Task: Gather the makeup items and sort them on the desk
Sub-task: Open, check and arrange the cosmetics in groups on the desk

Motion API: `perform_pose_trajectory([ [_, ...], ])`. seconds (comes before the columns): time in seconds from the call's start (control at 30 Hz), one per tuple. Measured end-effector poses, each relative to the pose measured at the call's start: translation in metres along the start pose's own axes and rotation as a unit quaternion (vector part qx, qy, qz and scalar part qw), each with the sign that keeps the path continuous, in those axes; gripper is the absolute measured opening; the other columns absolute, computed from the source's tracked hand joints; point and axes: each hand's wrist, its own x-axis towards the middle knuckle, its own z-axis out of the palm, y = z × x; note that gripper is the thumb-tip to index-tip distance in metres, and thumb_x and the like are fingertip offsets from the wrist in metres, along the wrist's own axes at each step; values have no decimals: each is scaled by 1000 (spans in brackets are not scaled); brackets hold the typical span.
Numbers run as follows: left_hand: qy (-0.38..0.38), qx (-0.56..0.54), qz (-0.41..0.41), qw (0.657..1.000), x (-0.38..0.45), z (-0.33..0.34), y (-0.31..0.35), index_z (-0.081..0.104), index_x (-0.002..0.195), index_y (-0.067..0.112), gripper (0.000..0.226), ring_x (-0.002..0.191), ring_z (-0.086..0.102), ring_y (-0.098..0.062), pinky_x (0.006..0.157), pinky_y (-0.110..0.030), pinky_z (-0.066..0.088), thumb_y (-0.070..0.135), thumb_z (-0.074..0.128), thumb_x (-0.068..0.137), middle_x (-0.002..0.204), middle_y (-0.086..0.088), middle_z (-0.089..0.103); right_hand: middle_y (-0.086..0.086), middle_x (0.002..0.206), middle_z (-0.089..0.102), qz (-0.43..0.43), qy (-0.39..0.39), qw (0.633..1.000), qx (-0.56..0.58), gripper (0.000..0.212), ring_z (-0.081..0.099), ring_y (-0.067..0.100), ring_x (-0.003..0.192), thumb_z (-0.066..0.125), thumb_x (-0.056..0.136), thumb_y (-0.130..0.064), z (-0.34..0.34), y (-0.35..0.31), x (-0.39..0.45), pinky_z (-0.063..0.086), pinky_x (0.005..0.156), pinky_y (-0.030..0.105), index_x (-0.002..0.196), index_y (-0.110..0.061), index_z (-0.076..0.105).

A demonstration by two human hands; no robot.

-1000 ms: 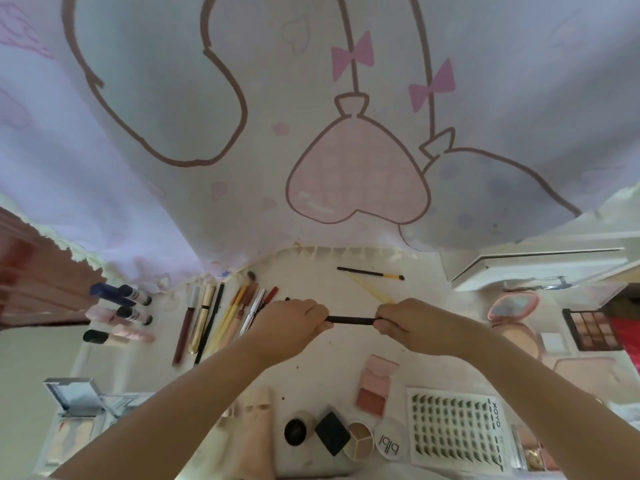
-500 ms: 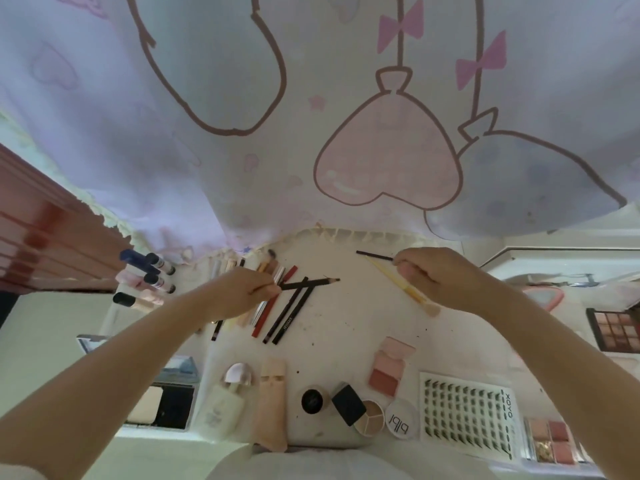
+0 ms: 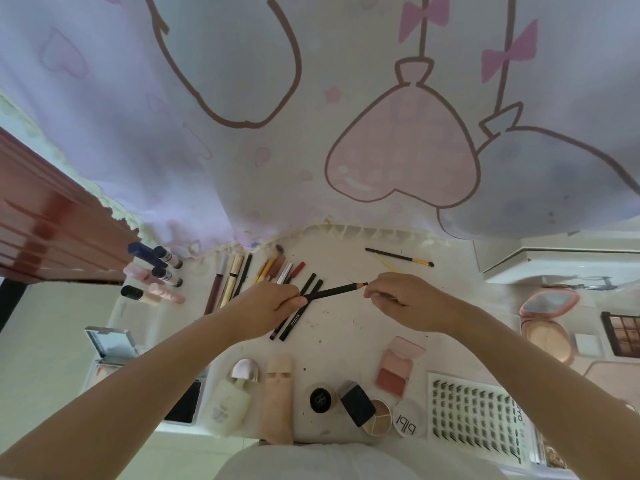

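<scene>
Left hand (image 3: 273,303) pinching black pencil (image 3: 337,291) above desk (image 3: 349,327); right hand (image 3: 403,303) loosely curled at its tip, grip unclear.

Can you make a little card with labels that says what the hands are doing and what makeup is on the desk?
left hand: grips the blunt end of a black pencil
right hand: fingers curled at the pencil's pointed tip; cannot tell if it touches
under the pencil: two black pens lying side by side
far edge: thin brush with a yellow end
near edge: cream bottle, peach tube, blush compact, lash sheet
</scene>
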Motion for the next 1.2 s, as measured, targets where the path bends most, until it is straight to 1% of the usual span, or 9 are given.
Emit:
perform_pose_trajectory([
  [0.17, -28, 40, -1, 999, -1, 5, -3, 47, 79, 13, 32, 50, 40, -4, 51, -14, 35, 35, 33, 96, 60, 6, 45, -18, 78, 41, -11, 19, 1000, 13, 29, 39, -6, 64, 36, 97, -18, -3, 1, 1, 33, 66, 2, 116, -11, 56],
  [0.37, -36, 52, 26, 998, 4, 15, 4, 32, 65, 29, 33, 50, 39, -5, 51, -15, 32, 36, 32, 97, 57, 9, 42, -16, 74, 39, -43, -31, 999, -6, 25, 38, -4, 66, 38, 96, -17, 0, -1, 8, 32, 64, 5, 107, -7, 57],
  [0.5, -45, -2, -18, 999, 10, 28, 4, 45, 82, 17, 23, 57, 43, -11, 60, -27, 40, 29, 34, 97, 62, 8, 43, -5, 85, 46, -32, -65, 994, -80, 25, 43, 9, 75, 39, 95, -19, 0, 7, 27, 31, 66, 19, 109, -11, 58],
  [0.6, -47, -24, -55, 997, 20, 46, 6, 49, 90, 13, 19, 61, 44, -11, 57, -23, 38, 23, 34, 97, 67, 7, 45, 6, 101, 55, -24, -89, 980, -175, 28, 47, 19, 92, 37, 95, -17, 4, 15, 55, 34, 74, 26, 113, -11, 57],
  [0.77, -52, 71, -110, 990, 40, 70, 4, 52, 109, 6, 30, 92, 55, -21, 68, -27, 41, 26, 34, 97, 103, -9, 56, 7, 111, 55, -45, -81, 941, -326, 31, 46, 26, 103, 38, 93, -5, 21, 25, 102, 27, 68, 31, 117, -13, 56],
  [0.9, -53, 102, -151, 982, 55, 82, -1, 51, 107, 6, 29, 94, 57, -22, 65, -28, 42, 26, 33, 97, 107, -9, 56, 8, 111, 54, -52, -64, 932, -352, 36, 44, 26, 104, 38, 87, 3, 32, 30, 126, 23, 67, 30, 114, -11, 57],
  [0.97, -48, 109, -165, 979, 59, 84, -2, 50, 108, 7, 28, 93, 58, -23, 64, -30, 43, 26, 34, 97, 107, -8, 56, 8, 115, 53, -59, -47, 941, -331, 36, 42, 24, 109, 38, 87, 2, 35, 33, 129, 26, 71, 29, 116, -11, 56],
  [1.07, -24, 125, -173, 977, 59, 87, -6, 50, 106, 8, 26, 89, 59, -24, 62, -31, 44, 26, 34, 96, 103, -8, 57, 7, 130, 47, -71, 1, 956, -284, 39, 31, 21, 128, 39, 89, -2, 36, 41, 121, 26, 96, 31, 126, -11, 49],
  [1.2, -10, 178, -144, 973, 56, 92, -10, 49, 109, 10, 32, 83, 58, -20, 54, -27, 38, 33, 31, 97, 99, -4, 57, 11, 118, 49, 100, 80, 957, -261, 33, 41, 27, 112, 43, 87, -8, 22, 58, 88, 37, 81, 32, 119, -7, 49],
])
